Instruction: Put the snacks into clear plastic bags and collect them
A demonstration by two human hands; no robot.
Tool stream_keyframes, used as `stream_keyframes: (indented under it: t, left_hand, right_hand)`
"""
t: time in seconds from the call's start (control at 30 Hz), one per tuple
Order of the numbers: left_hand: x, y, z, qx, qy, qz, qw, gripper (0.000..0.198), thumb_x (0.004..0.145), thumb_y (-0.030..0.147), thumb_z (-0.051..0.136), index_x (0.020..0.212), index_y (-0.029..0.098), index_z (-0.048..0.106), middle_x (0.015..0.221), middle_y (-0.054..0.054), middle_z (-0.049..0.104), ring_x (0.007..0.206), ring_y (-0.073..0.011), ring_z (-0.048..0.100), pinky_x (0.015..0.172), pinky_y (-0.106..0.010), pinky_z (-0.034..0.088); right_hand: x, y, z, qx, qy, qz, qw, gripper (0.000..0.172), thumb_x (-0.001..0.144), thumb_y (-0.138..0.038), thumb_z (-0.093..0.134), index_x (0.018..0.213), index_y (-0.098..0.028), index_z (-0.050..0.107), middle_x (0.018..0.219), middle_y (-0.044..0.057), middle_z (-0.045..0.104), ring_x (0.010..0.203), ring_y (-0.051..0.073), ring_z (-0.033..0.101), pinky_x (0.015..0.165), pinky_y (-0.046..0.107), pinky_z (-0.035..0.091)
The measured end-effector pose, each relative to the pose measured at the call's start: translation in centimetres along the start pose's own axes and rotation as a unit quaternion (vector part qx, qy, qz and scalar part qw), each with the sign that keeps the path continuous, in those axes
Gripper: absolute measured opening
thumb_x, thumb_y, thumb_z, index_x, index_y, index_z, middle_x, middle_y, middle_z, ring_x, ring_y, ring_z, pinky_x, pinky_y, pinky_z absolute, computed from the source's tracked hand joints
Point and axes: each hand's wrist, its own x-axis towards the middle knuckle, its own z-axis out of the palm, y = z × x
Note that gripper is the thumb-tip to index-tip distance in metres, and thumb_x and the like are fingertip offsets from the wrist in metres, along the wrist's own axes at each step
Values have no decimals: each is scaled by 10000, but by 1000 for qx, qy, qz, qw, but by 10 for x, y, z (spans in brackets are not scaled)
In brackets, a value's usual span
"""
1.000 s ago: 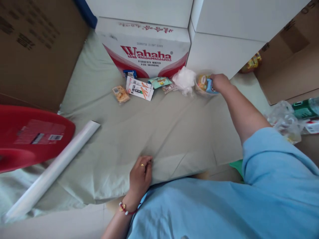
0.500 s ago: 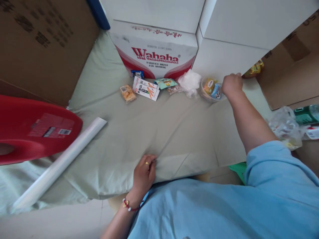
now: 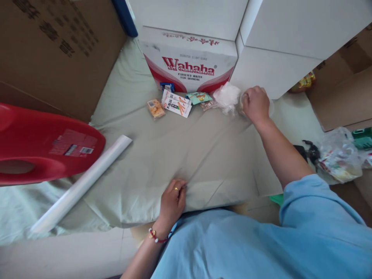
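My right hand (image 3: 257, 104) is over a clear plastic bowl (image 3: 271, 108) and covers most of it. Its fingers are curled down and closed; whatever they grip is hidden beneath them. Just left of it lies a crumpled white plastic bag (image 3: 226, 96). Further left are a green snack packet (image 3: 199, 97), a small brown packet (image 3: 208, 105), white snack sachets (image 3: 177, 104), a blue packet (image 3: 167, 87) and an orange-brown snack pack (image 3: 156, 108). My left hand (image 3: 173, 197) rests at the cloth's near edge, fingers curled in, with nothing visible in them.
A white-and-red water carton (image 3: 192, 64) and white cabinets (image 3: 279, 66) stand behind the snacks. On the left are a cardboard box (image 3: 58, 58), a red plastic object (image 3: 52, 147) and a white roll (image 3: 84, 184). Plastic bags (image 3: 338, 155) lie at the right.
My right hand has moved left from the bowl's right side to over it, hiding the packets seen inside before. My left hand stays in place. The view has shifted slightly.
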Motion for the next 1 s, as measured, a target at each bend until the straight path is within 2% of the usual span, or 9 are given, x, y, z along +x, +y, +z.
stream_keyframes:
  t: [0.23,0.37,0.43,0.57,0.63,0.7,0.87,0.93,1.0]
  left_hand:
    - [1,2,1,-10,6,6,1000,225,1000,160,457,1044,210,672,956,-59,722,886,-187,714,782,-310,587]
    - [0,2,0,-37,8,-10,999,231,996,185,463,1027,212,690,955,-64,731,893,-193,713,799,-319,583]
    - [-1,4,0,-70,12,-37,997,227,993,215,478,1007,214,705,943,-60,733,882,-194,709,793,-321,575]
    - [4,18,2,-201,-11,-165,965,244,1008,378,537,1023,218,719,901,-46,732,786,-180,682,708,-301,544]
    - [12,31,7,-318,-51,-226,919,362,995,528,564,1102,210,698,958,-61,734,761,-178,674,613,-281,522]
    - [22,43,13,-427,-93,-265,860,522,933,658,617,1184,201,663,1054,-83,722,793,-191,681,530,-263,496]
    - [46,57,20,-544,-89,-313,774,558,770,670,807,1013,185,675,885,-21,655,756,-154,616,529,-226,461]
    - [49,57,19,-542,-60,-308,780,490,740,607,854,865,179,650,754,22,603,643,-104,534,536,-213,420]
    - [48,55,17,-513,-22,-296,805,454,739,563,862,782,182,620,651,52,551,565,-80,468,532,-212,381]
  right_hand:
    - [-37,-39,40,48,-43,54,996,318,1007,-251,471,1256,-167,652,1270,198,651,1056,305,630,865,412,472]
    - [-83,-44,51,297,-26,140,944,208,951,-307,531,1022,-187,685,982,111,695,875,224,628,762,340,503]
    - [-126,-54,47,516,-49,221,826,224,869,-405,655,977,-209,671,811,30,640,663,154,550,591,260,456]
    - [-219,-84,36,794,-168,314,492,350,681,-334,871,948,-217,676,689,-48,565,489,57,388,418,159,325]
    - [-251,-97,32,832,-192,340,395,337,664,-240,891,924,-214,679,648,-60,560,463,41,373,401,137,338]
    - [-269,-107,30,844,-208,351,348,310,677,-191,886,910,-209,682,614,-66,550,454,39,380,403,127,361]
    - [-278,-118,28,827,-278,342,349,326,658,-235,914,904,-183,706,571,-80,504,423,18,292,378,127,281]
    - [-278,-121,27,805,-312,321,388,353,659,-310,928,908,-179,716,590,-70,516,435,27,300,386,150,267]
    - [-279,-123,26,784,-286,295,465,368,737,-474,887,896,-189,716,647,-36,556,497,68,407,435,185,337]
